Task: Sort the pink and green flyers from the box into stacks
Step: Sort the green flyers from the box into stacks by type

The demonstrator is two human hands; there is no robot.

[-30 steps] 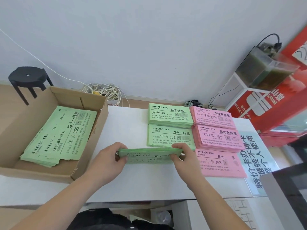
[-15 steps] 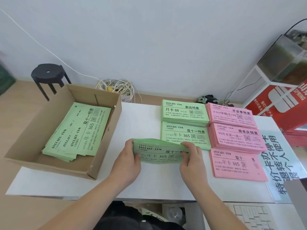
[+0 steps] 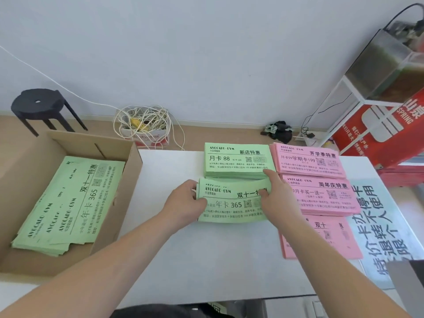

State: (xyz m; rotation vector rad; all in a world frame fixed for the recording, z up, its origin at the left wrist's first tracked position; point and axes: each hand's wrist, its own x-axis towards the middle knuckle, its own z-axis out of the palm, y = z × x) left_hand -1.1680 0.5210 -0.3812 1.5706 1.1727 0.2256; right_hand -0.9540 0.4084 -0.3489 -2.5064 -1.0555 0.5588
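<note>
A bundle of green flyers (image 3: 231, 204) lies flat on the near green stack on the white table (image 3: 206, 260). My left hand (image 3: 183, 200) grips its left edge and my right hand (image 3: 275, 198) holds its right edge, thumb on top. Behind it sits a second green stack (image 3: 237, 160). To the right are three pink stacks (image 3: 307, 160), (image 3: 325, 196), (image 3: 321, 237); my right forearm covers part of the nearest one. The cardboard box (image 3: 128, 171) at left holds more green flyers (image 3: 68, 203).
A black stool (image 3: 39, 106) and a tangle of white cable (image 3: 144, 125) stand on the floor behind the table. A printed sheet (image 3: 380, 226) lies at the table's right end. A red sign (image 3: 378, 125) and a tank on a white stand (image 3: 387, 65) are at right.
Both hands carried the green bundle away from me and laid it flat on the near green stack. The camera view shifted left.
</note>
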